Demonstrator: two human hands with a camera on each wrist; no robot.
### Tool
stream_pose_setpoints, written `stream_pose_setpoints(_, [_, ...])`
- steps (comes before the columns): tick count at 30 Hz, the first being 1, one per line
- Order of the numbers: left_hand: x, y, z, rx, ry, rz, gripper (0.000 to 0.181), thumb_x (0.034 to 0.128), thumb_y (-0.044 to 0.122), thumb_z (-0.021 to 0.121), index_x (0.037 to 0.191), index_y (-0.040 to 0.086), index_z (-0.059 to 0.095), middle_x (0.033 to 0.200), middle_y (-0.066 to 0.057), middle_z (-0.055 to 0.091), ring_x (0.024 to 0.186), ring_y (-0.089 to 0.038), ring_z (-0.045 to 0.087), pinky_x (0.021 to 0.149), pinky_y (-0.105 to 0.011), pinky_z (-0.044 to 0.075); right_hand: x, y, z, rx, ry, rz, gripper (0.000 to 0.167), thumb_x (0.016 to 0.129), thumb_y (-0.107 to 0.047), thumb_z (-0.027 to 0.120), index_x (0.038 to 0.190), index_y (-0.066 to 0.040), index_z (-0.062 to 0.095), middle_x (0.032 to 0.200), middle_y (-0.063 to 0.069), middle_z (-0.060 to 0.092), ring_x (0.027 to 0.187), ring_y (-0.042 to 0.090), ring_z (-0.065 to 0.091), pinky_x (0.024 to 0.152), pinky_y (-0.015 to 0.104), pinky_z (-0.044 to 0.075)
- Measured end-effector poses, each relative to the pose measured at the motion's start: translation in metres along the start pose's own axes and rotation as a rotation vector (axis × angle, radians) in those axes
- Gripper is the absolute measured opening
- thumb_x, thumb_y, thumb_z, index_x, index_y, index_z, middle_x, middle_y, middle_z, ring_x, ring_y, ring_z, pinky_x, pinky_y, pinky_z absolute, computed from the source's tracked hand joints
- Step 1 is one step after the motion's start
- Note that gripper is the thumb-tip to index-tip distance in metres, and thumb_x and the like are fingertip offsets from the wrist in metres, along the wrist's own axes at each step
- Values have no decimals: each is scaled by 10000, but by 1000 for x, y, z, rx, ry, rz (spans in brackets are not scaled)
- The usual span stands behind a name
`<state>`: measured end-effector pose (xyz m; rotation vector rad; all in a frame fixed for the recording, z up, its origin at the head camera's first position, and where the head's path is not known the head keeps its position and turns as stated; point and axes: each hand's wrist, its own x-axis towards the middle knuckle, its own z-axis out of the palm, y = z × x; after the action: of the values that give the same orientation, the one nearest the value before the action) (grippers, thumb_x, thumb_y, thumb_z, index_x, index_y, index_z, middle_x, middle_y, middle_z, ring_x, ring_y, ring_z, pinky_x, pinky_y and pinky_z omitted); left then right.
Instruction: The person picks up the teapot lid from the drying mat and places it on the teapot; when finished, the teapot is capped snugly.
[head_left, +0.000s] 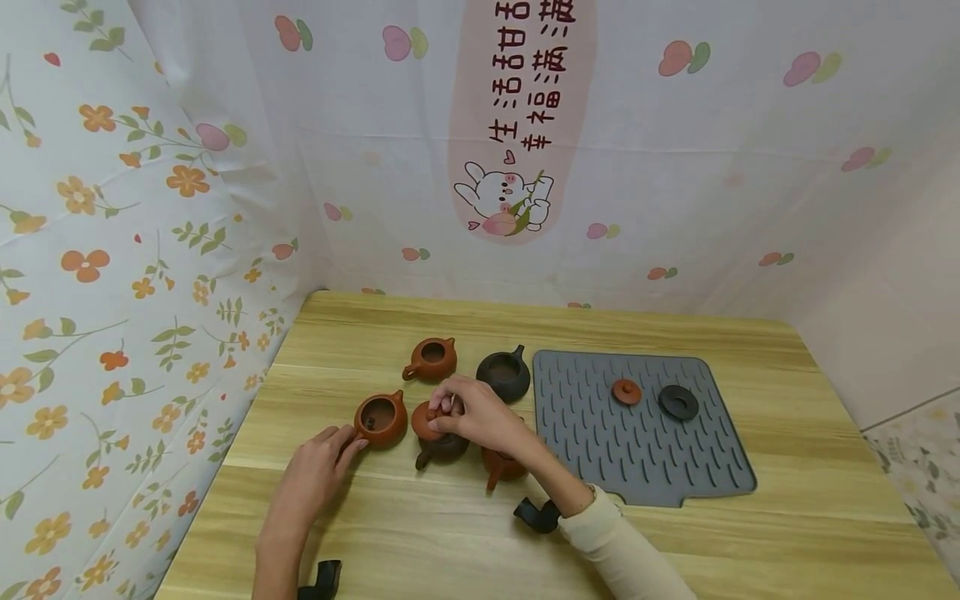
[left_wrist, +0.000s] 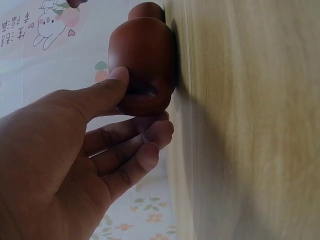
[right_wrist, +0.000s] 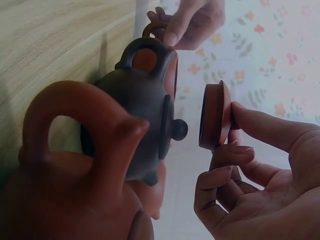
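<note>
My left hand pinches the handle of a reddish-brown clay teapot, which stands lidless on the table. In the left wrist view, the thumb lies against the teapot's handle side. My right hand pinches a reddish-brown lid by its knob. That lid is in the air, tilted on edge in the right wrist view, apart from any pot. Below the right hand stands a dark teapot with its own lid on. Another reddish teapot is partly hidden under the right wrist.
Farther back stand a lidless reddish teapot and a lidless black teapot. On the right, a grey ridged mat bears a small reddish lid and a black lid. Patterned cloth hangs behind the table.
</note>
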<state>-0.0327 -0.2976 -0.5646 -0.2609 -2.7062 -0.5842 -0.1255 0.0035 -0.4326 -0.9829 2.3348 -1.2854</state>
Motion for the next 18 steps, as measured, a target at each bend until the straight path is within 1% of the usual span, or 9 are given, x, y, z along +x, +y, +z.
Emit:
stream_pose_setpoints(3, [0,-2,1,-6,8,11,170,1066,310,750,953,222,659,814,80,639,687,-132,652,625,-383,542,2,-2,0,-1,-2,5,149,959,-70,847,1031,-82,716,943,8,595,732,14,494,719,217,463])
stream_pose_setpoints(8, [0,-3,2,-1,-4,0,192,1088,361,712,967,220,664,842,69,663,720,-156,682,651,-406,562,6,-3,3,-5,-3,-15,146,963,-67,844,1026,-67,712,936,22,588,742,24,486,716,225,463])
stream_pose_setpoints(10, [0,-2,1,-9,1,1,213,1098,380,692,966,214,666,841,60,667,718,-164,684,650,-411,560,8,-3,4,-8,-4,-19,145,965,-66,842,1025,-63,711,934,24,585,745,31,484,717,226,462])
stream_pose_setpoints(11, [1,4,-5,-30,3,14,214,1106,362,683,980,189,673,854,31,678,737,-185,697,672,-416,570,9,-3,5,-8,-5,-15,144,966,-65,842,1025,-65,711,935,19,582,746,32,483,719,224,457])
stream_pose_setpoints(13, [2,6,-6,-43,17,26,230,1112,366,672,979,178,678,847,24,680,722,-193,692,654,-419,562,10,-4,6,-11,-8,-10,140,971,-70,838,1031,-68,711,941,15,581,750,33,484,725,221,455])
stream_pose_setpoints(15, [2,6,-8,-45,18,28,245,1116,376,662,979,173,680,841,23,679,713,-190,687,644,-415,556,11,-5,6,-16,-10,-8,138,976,-79,835,1037,-73,711,949,13,584,752,30,486,728,220,458])
stream_pose_setpoints(17, [2,7,-8,-37,3,20,237,1112,361,672,982,162,678,847,24,678,718,-189,685,647,-418,557,11,-5,7,-17,-10,-8,138,979,-85,833,1041,-74,711,955,16,591,755,30,491,730,224,464])
stream_pose_setpoints(18, [1,2,-2,-18,-3,5,227,1103,365,688,970,181,672,835,49,667,700,-169,671,626,-416,545,12,-5,7,-18,-10,-8,138,980,-87,832,1044,-74,710,958,18,594,757,31,493,732,225,466])
